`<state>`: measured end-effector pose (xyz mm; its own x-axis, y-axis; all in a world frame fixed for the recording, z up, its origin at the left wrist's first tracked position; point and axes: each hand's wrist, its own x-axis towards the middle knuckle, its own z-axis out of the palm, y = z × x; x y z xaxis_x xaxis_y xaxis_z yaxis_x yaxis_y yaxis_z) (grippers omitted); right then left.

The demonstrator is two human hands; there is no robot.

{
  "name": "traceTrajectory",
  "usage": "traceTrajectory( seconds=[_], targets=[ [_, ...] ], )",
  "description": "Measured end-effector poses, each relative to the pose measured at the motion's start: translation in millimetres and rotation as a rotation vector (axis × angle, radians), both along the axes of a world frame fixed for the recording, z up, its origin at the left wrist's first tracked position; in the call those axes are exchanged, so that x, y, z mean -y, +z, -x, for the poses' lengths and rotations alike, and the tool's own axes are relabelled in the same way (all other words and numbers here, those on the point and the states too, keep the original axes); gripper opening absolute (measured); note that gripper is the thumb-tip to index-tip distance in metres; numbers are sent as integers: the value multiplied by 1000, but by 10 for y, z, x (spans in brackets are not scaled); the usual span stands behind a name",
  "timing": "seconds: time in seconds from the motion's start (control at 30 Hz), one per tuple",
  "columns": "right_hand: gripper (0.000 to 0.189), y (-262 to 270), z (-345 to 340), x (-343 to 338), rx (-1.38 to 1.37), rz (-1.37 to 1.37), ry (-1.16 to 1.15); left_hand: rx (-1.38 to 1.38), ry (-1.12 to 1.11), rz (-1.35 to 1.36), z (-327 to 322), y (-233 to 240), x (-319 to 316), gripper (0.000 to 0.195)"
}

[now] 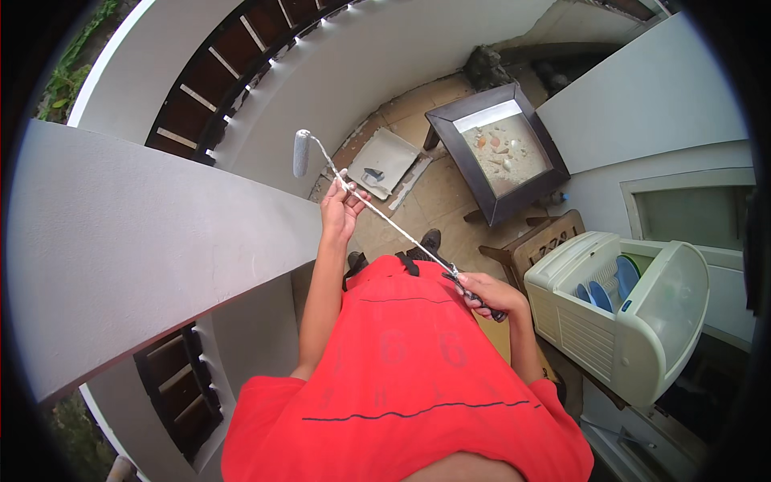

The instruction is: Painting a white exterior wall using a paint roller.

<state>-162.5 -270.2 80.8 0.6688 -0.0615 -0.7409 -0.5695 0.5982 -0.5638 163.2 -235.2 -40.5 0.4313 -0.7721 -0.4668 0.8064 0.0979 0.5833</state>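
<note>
A long-handled mini paint roller slants across the front of my red shirt. My right hand is closed around its dark grip at the lower right. Farther up, my left hand steadies the paint-coated rod, with the thumb and some fingers against it and the others loosely curled. The grey-white roller sleeve hangs at the upper left end, apart from the wall. On the floor beyond my left hand lies a shallow pale tray, with a small grey scraper-like piece in it.
A dark-framed glass-top table displaying shells and sand stands ahead on the right. Nearer are a wooden chair and a cream dish cabinet holding blue plates. A white pillar rises close on my left; a curved wall with railing bounds the tiled floor.
</note>
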Motion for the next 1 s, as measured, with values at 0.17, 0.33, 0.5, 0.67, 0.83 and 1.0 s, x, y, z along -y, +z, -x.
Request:
traceTrajectory(
  seconds=[0.17,0.33,0.5,0.67,0.83,1.0],
  targets=[
    [34,-14,26,-12,31,-42,-41,-40,-14,43,4,23,31,32],
    [34,-2,24,2,13,-38,-39,-77,9,41,43,64,41,31],
    [36,6,-68,-64,-10,46,-9,39,104,-143,30,0,37,28],
    [37,67,-214,-123,-86,307,87,191,183,-323,66,77,26,28],
    [41,63,-240,-201,-51,1127,186,231,223,-347,67,131,32,29],
    [42,212,-258,-137,-90,959,182,166,159,-278,-9,88,22,30]
  ],
)
